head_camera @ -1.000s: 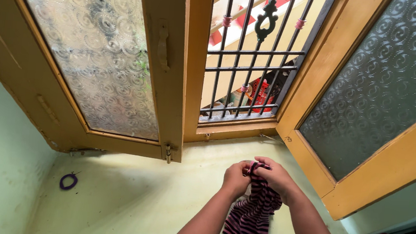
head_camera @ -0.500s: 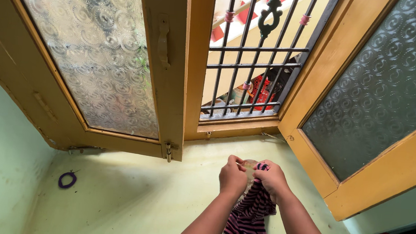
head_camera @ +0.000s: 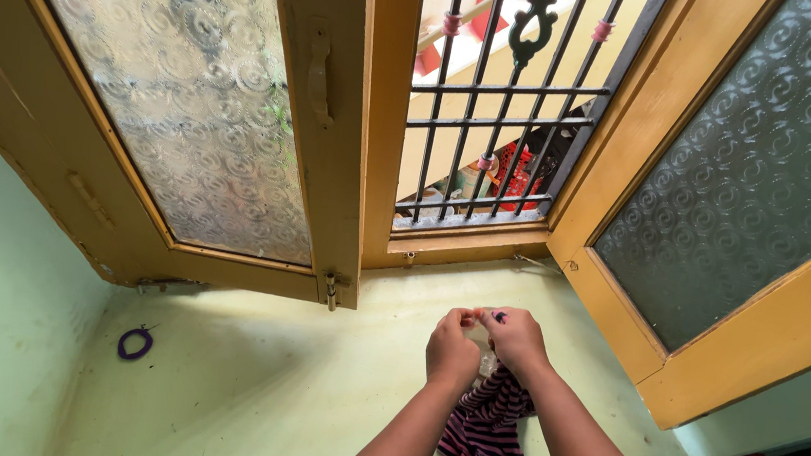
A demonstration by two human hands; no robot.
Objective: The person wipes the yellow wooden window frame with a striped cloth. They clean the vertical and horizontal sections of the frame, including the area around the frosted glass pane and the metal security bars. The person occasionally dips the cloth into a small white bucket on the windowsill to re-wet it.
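Both hands, left [head_camera: 451, 351] and right [head_camera: 515, 339], pinching striped cloth [head_camera: 490, 431] at top edge (soft, light, floppy); best gripped there.

Your hands meet over the cloth on the sill.
Your left hand [head_camera: 451, 351] touches your right hand [head_camera: 515, 337]; cloth [head_camera: 490, 436] hangs beneath, ring [head_camera: 134, 342] far left, grille [head_camera: 505, 100] behind.

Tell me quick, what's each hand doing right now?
Left hand: closed, pinching the top of the striped cloth.
Right hand: closed, pinching the same cloth.
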